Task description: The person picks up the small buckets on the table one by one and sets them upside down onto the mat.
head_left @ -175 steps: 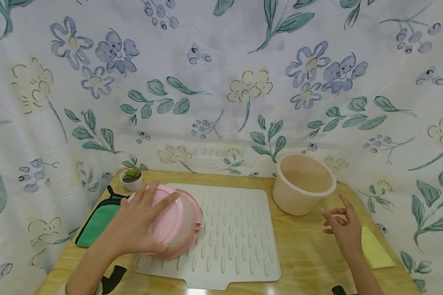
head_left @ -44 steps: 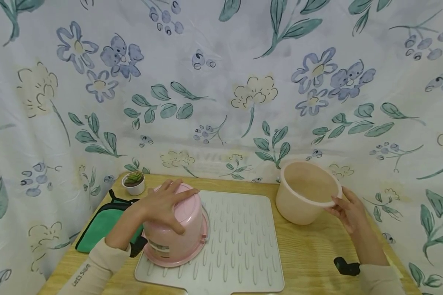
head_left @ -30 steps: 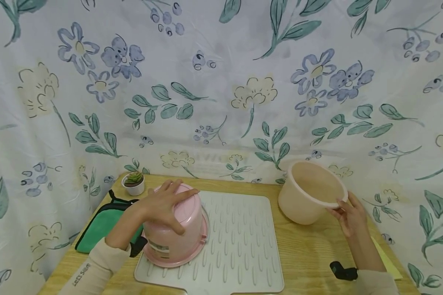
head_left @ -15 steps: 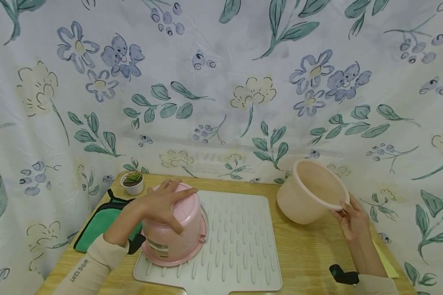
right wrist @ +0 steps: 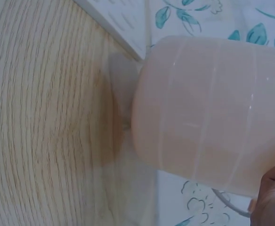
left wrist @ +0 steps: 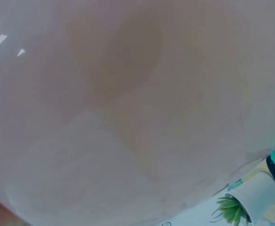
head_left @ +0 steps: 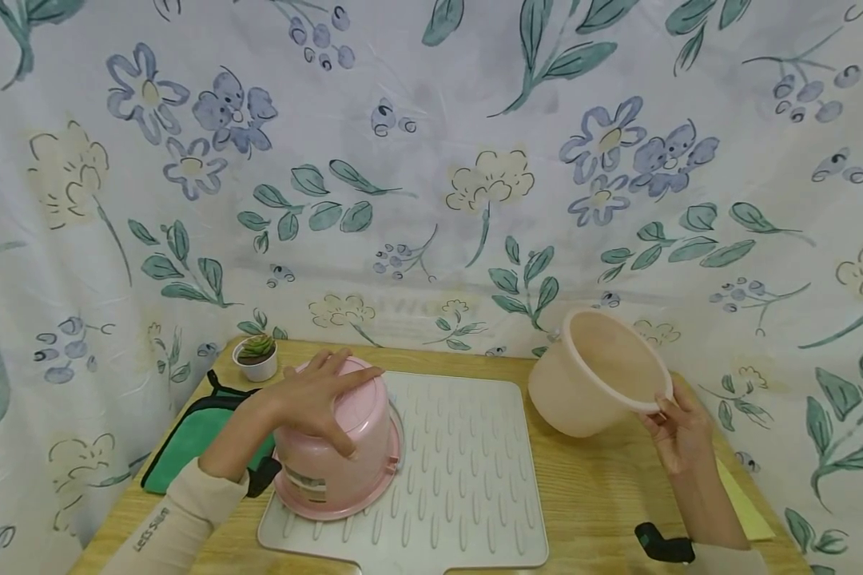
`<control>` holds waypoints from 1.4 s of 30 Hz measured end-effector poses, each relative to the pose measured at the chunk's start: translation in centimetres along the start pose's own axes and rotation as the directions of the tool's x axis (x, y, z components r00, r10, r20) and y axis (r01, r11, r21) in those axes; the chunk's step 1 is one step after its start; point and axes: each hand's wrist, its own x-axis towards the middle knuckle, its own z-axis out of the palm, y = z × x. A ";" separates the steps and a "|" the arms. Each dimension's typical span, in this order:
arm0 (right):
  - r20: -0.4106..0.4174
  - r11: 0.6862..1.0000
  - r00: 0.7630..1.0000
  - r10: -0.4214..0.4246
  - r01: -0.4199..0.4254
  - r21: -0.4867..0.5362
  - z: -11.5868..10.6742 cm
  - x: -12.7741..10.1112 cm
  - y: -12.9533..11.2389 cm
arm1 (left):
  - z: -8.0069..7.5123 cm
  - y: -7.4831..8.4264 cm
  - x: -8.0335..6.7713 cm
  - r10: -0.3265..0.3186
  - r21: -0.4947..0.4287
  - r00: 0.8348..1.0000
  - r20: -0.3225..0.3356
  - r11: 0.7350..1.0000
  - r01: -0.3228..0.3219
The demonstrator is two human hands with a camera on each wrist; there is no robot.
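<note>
A pink tub stands upside down on the left part of a grey ribbed drying mat. My left hand rests on its upturned bottom, fingers spread over the top and side. In the left wrist view the pink tub fills the frame. A beige tub is tipped on its side above the table at the right, its mouth facing right. My right hand grips its rim at the lower right. The right wrist view shows the beige tub lifted over the wooden table.
A small potted succulent stands at the table's back left, with a green cloth in front of it. A yellow cloth lies at the right edge. A floral curtain closes the back and sides.
My right hand took hold of the beige tub's rim, lifted it off the table and tipped it onto its side. The left hand stays on the pink tub.
</note>
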 end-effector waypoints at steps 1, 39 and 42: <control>0.000 1.000 1.000 -0.001 0.001 0.007 0.1 -0.1 0.0 | 0.0 0.0 0.0 0.001 -0.003 1.000 0.001 1.000 -0.001; 0.197 0.946 0.980 -0.039 -0.027 0.324 -0.3 -3.0 1.3 | 0.2 -0.2 0.1 -0.001 -0.017 1.000 -0.009 1.000 0.001; 0.220 0.936 0.974 -0.047 -0.034 0.350 -0.3 -3.3 1.4 | 0.1 -0.1 0.1 0.006 -0.027 1.000 -0.009 1.000 -0.006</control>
